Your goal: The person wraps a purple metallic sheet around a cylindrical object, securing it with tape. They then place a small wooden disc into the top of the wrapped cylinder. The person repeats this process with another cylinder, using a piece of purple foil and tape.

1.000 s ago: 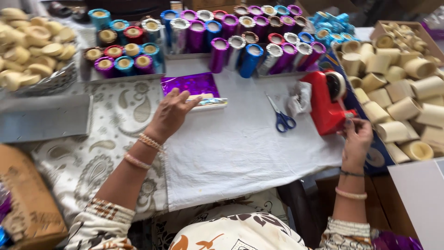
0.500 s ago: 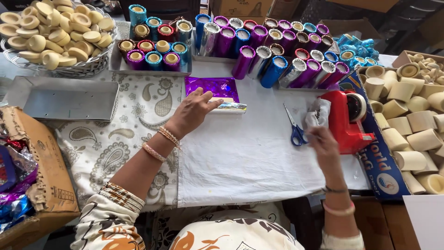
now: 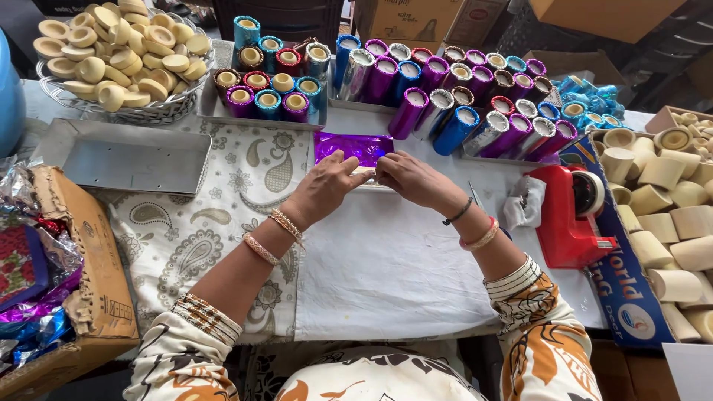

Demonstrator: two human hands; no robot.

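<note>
Centrally, left hand and right hand pinch closed on the near edge of the shiny purple foil sheet; uneven pull could probably crease or tear it.

Hidden and cut off

Left hand and right hand cover the foil's near edge; box at 8 o'clock is cut off.
</note>
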